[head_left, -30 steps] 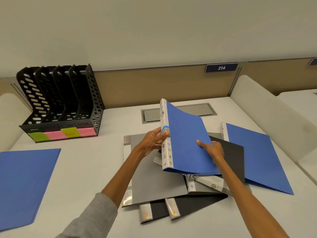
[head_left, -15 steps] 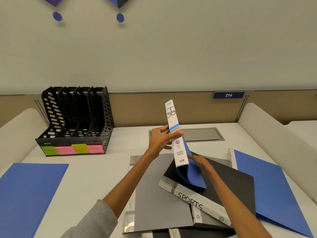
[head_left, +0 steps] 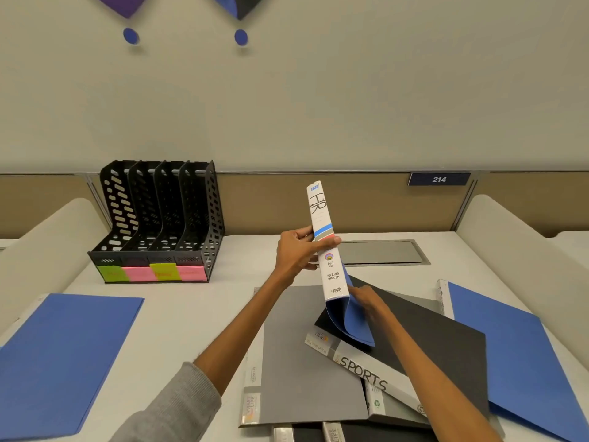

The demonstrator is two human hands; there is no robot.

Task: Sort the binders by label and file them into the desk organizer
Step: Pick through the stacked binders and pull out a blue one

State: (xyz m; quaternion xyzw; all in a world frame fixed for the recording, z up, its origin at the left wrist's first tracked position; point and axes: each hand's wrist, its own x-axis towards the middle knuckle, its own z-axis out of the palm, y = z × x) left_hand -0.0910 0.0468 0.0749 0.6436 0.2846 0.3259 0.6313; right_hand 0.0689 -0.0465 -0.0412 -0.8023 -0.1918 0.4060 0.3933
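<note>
Person at a pale, smooth desk (head_left: 197,317), both bare arms reaching fwd. Left hand (head_left: 294,255) is wrapped round the white spine of a blue binder (head_left: 323,237), thumb across the front, fingers behind, approx. mid-height. Binder held up off the desk, spine facing the viewer, tilted a bit w/ its top leaning left. "HR" handwritten in black near the top; printed colour stripes and "2D RING BINDER" lower down. Its thin blue cover curls outward at the bottom. Right hand (head_left: 366,299) sits at that lower end, fingers behind the flexing cover; exact grip can't be told.

Beneath the hands, a loose overlapping heap of flat binders: a matte grey binder (head_left: 299,362) on the left, a black binder (head_left: 439,342) on the right w/ a white spine lettered "SPORTS". More spines poke out at the near edge.

Two more blue binders lie flat, well apart: one far left (head_left: 60,358), one far right (head_left: 510,352).

Desk organizer (head_left: 159,221) stands back left against the tan partition: black perforated plastic, four upright slots w/ curved dividers, green and pink sticky notes along its front lip. A recessed grey metal hatch (head_left: 382,252) sits just behind the held binder. Small navy plate (head_left: 439,179) reading "214" on the partition.
</note>
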